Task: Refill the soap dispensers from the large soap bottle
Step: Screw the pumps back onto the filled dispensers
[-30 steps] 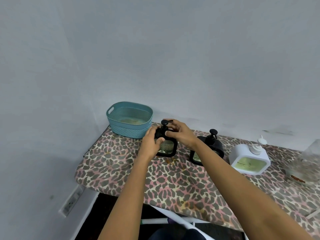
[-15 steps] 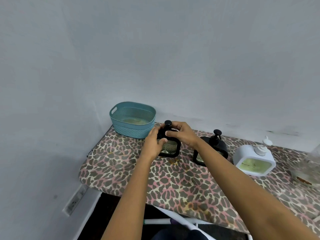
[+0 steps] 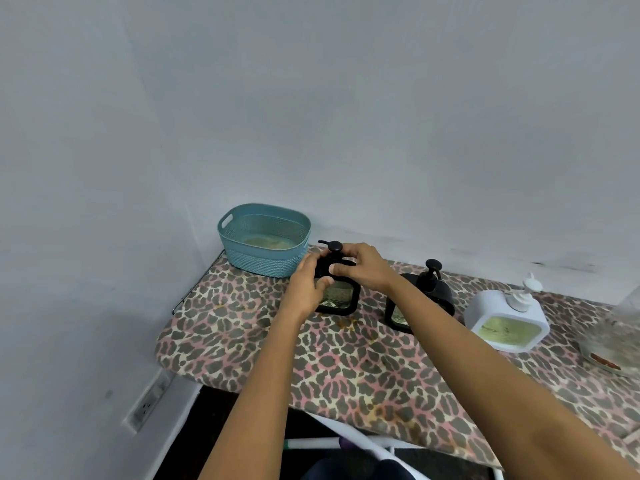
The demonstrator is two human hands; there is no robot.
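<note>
Three soap dispensers stand in a row on the leopard-print board (image 3: 242,341). The leftmost black dispenser (image 3: 341,299) has a clear window showing greenish soap. My left hand (image 3: 306,289) grips its left side. My right hand (image 3: 360,268) is closed around its black pump top (image 3: 334,247), whose spout points left. A second black dispenser (image 3: 427,289) stands to its right, partly behind my right forearm. A white dispenser (image 3: 505,320) with green soap stands further right. A large clear bottle (image 3: 616,330) lies at the right edge, cut off by the frame.
A teal plastic basket (image 3: 265,240) sits at the board's back left corner, close to the dispenser I hold. Grey walls close off the back and left. A wall socket (image 3: 147,403) is low on the left wall. White frame legs (image 3: 346,441) show below the board.
The pump head's spout has swung round and now points left. My hands stayed on the leftmost dispenser. The camera tilted slightly.
</note>
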